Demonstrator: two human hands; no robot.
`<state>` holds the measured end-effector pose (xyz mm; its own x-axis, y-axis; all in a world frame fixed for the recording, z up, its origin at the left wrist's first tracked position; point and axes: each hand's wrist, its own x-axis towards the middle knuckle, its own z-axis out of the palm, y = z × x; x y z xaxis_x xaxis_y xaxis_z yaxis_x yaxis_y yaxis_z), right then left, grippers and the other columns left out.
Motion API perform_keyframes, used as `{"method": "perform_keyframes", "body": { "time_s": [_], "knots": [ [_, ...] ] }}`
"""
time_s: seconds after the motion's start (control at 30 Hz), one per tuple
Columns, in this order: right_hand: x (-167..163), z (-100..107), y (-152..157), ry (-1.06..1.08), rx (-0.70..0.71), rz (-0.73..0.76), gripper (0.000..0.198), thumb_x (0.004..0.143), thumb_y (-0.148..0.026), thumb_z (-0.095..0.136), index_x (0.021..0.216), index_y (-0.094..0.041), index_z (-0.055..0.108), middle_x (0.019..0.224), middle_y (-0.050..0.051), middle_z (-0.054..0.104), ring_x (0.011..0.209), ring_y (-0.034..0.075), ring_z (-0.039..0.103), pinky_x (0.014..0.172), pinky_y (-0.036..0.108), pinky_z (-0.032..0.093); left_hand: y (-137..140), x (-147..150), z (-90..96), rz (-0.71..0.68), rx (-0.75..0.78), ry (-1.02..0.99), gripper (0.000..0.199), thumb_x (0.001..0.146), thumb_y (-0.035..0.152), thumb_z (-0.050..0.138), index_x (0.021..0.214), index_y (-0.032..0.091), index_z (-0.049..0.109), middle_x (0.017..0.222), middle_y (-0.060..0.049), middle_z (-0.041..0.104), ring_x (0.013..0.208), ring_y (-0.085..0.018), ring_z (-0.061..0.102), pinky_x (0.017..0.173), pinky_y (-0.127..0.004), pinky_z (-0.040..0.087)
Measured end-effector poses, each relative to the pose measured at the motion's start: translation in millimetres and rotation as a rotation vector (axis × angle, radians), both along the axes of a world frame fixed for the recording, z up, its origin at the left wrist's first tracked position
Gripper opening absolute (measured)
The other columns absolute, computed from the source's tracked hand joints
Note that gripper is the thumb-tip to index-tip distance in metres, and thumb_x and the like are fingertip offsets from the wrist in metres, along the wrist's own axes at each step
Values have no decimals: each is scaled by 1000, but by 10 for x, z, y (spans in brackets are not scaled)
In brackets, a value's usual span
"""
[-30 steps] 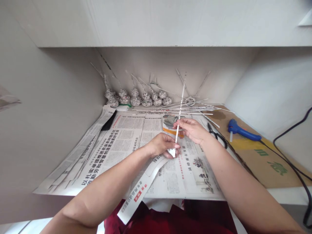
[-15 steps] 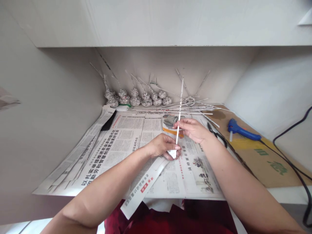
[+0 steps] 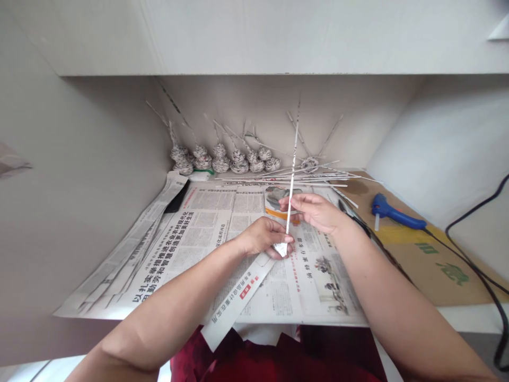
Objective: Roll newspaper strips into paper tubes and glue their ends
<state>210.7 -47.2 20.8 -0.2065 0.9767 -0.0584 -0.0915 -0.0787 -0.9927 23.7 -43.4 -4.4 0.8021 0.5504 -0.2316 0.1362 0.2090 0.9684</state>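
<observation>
A thin newspaper tube [image 3: 294, 162] stands nearly upright between my hands, its narrow tip pointing up. My left hand [image 3: 262, 236] pinches its lower end, where the loose newspaper strip [image 3: 235, 297] winds on at a slant. The rest of that strip trails down toward me over the table's front edge. Higher up, the fingers of my right hand [image 3: 318, 213] bend loosely round the tube, thumb and fingertips close against it. Sheets of newspaper [image 3: 210, 212] lie under both hands.
Several gourd-shaped woven paper pieces [image 3: 239, 162] line the back wall. Finished paper sticks [image 3: 286, 180] lie before them. To the right are dark-handled scissors [image 3: 353, 215] and a blue glue gun [image 3: 397, 213] with its cord on cardboard [image 3: 421, 276]. Newspaper strips [image 3: 131, 254] are stacked left. A panel [image 3: 254, 37] overhangs.
The tube has grown longer, its tip reaching higher. More of the strip has been drawn up toward my left hand. My right-hand fingers have shifted slightly on the tube.
</observation>
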Motion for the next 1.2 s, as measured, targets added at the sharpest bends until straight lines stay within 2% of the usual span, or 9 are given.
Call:
{"method": "perform_keyframes", "body": {
  "time_s": [0.07,0.2,0.37,0.5,0.67,0.8,0.93,1.1,1.2],
  "knots": [
    [-9,0,-2,-9,-16,10,26,70,-39,71,85,-17,70,96,8,67,75,16,62,57,26,45,-2,0,3,1,-4,2,37,65,43,72,82,10,66,78,-9,66,68,-17,63,55,-28,53],
    [-11,-20,18,21,-6,-128,25,68,-40,72,75,-17,69,78,5,67,64,14,60,53,26,45,-2,-2,14,-21,2,4,37,66,43,72,81,10,66,78,-9,66,68,-17,63,55,-26,52],
    [15,-10,22,52,30,-4,24,71,-38,71,84,-18,71,93,7,68,84,19,62,68,30,49,6,-7,24,-13,-6,5,36,67,42,71,84,10,67,78,-9,66,68,-16,63,55,-27,52],
    [12,-16,25,57,47,-129,18,68,-36,73,74,-19,69,78,3,68,73,15,62,66,29,47,8,-1,-1,-52,5,-3,36,66,42,72,82,10,67,77,-9,66,69,-17,63,55,-27,52],
    [8,-8,13,-2,5,13,25,70,-38,71,85,-18,70,95,8,68,80,18,63,62,29,47,14,2,-12,-37,-1,-24,36,67,41,71,83,9,67,75,-9,65,68,-18,63,55,-30,53],
    [11,-10,12,13,24,-112,20,68,-36,73,76,-19,68,81,4,68,75,17,62,62,28,47,16,1,-15,-61,0,-26,35,67,41,71,81,9,67,75,-9,65,66,-17,63,53,-28,52],
    [23,-6,9,-14,13,27,26,72,-39,69,87,-18,70,98,8,67,84,19,62,63,29,47,25,-3,-31,-39,-14,-46,36,67,40,71,83,9,67,73,-9,65,65,-18,63,54,-30,53],
    [20,-15,19,28,47,-111,20,68,-37,73,75,-19,69,79,3,67,76,16,61,66,30,46,23,-7,-23,-64,2,-38,34,68,40,71,81,9,67,75,-9,65,67,-18,63,54,-29,53],
    [20,-2,12,12,30,-16,24,72,-39,69,84,-19,70,90,7,68,81,18,62,66,31,47,17,-11,-9,-37,-1,-34,35,67,40,71,82,9,67,75,-9,65,67,-18,63,55,-30,53]
  ]
}}
